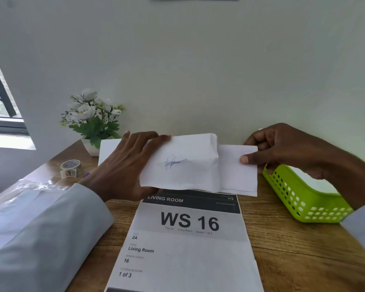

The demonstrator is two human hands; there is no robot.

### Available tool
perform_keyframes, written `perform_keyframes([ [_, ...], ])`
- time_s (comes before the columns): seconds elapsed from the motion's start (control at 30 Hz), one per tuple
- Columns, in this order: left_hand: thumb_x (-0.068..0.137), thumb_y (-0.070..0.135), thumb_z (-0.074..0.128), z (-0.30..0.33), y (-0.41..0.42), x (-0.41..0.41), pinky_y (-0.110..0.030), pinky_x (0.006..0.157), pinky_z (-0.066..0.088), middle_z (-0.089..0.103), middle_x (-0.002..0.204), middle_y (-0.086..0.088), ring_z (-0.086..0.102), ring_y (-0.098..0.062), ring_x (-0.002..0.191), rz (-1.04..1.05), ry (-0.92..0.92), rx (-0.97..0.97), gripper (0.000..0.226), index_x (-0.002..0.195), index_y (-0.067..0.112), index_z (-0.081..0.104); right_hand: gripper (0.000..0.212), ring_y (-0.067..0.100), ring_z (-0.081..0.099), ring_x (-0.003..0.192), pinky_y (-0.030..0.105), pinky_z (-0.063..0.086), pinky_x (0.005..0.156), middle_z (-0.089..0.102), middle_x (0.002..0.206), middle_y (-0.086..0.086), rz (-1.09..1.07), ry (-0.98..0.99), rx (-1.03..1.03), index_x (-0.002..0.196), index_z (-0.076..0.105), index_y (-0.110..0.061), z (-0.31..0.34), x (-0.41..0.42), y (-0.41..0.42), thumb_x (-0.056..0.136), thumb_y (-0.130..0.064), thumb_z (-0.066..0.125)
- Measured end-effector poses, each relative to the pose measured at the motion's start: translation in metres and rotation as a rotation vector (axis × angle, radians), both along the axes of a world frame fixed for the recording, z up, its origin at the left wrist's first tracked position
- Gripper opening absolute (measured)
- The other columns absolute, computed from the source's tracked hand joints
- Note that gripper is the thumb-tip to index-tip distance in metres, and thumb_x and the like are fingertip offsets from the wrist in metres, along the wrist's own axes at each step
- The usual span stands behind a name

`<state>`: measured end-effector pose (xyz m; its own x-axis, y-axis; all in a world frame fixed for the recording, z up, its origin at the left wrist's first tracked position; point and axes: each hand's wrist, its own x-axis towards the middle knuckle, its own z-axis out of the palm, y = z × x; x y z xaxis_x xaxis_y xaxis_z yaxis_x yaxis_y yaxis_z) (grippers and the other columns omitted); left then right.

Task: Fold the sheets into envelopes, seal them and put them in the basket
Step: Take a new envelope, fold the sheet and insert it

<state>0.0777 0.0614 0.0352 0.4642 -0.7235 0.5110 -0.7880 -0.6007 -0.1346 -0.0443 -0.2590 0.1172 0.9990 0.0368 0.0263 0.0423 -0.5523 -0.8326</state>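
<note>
My left hand [126, 165] grips a white folded envelope [190, 165] with a blue pen signature on its face, held just above the table. A smaller folded white sheet [236, 169] sticks out of the envelope's right side, pinched at its right edge by my right hand [282, 150]. A green perforated basket [299, 199] sits on the table at the right, below my right hand, with white paper inside. A roll of patterned tape [71, 168] lies at the left. More white sheets [108, 148] lie behind my left hand.
A printed "WS 16" label sheet [185, 245] lies in the middle of the wooden table [293, 253]. A white pot of artificial flowers [93, 121] stands at the back left against the wall. A window [0, 102] is at the far left.
</note>
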Motion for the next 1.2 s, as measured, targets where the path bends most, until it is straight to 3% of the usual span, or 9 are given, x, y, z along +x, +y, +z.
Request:
perform_keyframes([
  [0.17,0.062,0.074,0.064,0.000,-0.007,-0.005,-0.061,0.104,0.037,0.037,0.140,-0.005,0.036,-0.025,0.126,-0.026,-0.013,0.020,0.112,0.151,0.022,0.019,0.017,0.013,0.064,0.051,0.019,0.050,0.046,0.075,0.071,0.015,-0.017,-0.054,0.082,0.084,0.075,-0.001,-0.017,0.007,0.016,0.073,-0.010,0.083],
  [0.43,0.063,0.070,0.065,0.003,-0.001,-0.005,-0.061,0.103,0.037,0.039,0.139,-0.007,0.038,-0.027,0.126,-0.010,-0.013,-0.011,0.110,0.151,0.020,0.022,0.012,0.015,0.067,0.054,0.020,0.054,0.052,0.074,0.068,0.016,0.059,0.022,0.185,0.071,0.077,-0.011,-0.017,0.004,0.015,0.069,-0.020,0.084],
  [0.6,0.062,0.074,0.064,0.001,-0.010,-0.007,-0.060,0.106,0.035,0.037,0.140,-0.006,0.036,-0.026,0.127,-0.028,-0.027,-0.004,0.112,0.151,0.022,0.021,0.039,0.016,0.070,0.057,0.021,0.057,0.052,0.075,0.071,0.017,-0.011,-0.047,0.291,0.080,0.076,0.000,-0.033,0.011,0.032,0.053,-0.027,0.085],
  [0.77,0.063,0.075,0.062,0.000,-0.008,-0.006,-0.056,0.107,0.037,0.038,0.140,-0.007,0.037,-0.025,0.126,-0.035,-0.014,-0.027,0.110,0.151,0.023,0.020,0.038,0.016,0.071,0.061,0.021,0.056,0.055,0.076,0.077,0.016,0.003,-0.049,0.321,0.089,0.078,-0.002,-0.037,0.011,0.036,0.060,-0.026,0.083],
  [0.93,0.065,0.076,0.060,-0.001,-0.015,-0.012,-0.045,0.104,0.035,0.040,0.138,-0.007,0.039,-0.025,0.121,-0.068,-0.040,-0.035,0.107,0.150,0.020,0.023,0.011,0.015,0.071,0.063,0.021,0.055,0.055,0.079,0.082,0.011,0.027,-0.036,0.305,0.087,0.081,-0.009,-0.043,0.010,0.046,0.079,-0.006,0.074],
  [1.2,0.061,0.093,0.047,-0.003,-0.005,-0.002,-0.056,0.107,0.033,0.034,0.145,-0.008,0.037,-0.028,0.127,0.015,0.040,-0.013,0.120,0.153,0.025,0.010,0.021,0.015,0.071,0.065,0.021,0.056,0.053,0.079,0.083,0.009,-0.099,-0.052,0.370,0.076,0.080,-0.009,-0.037,0.011,0.038,0.082,0.006,0.067],
])
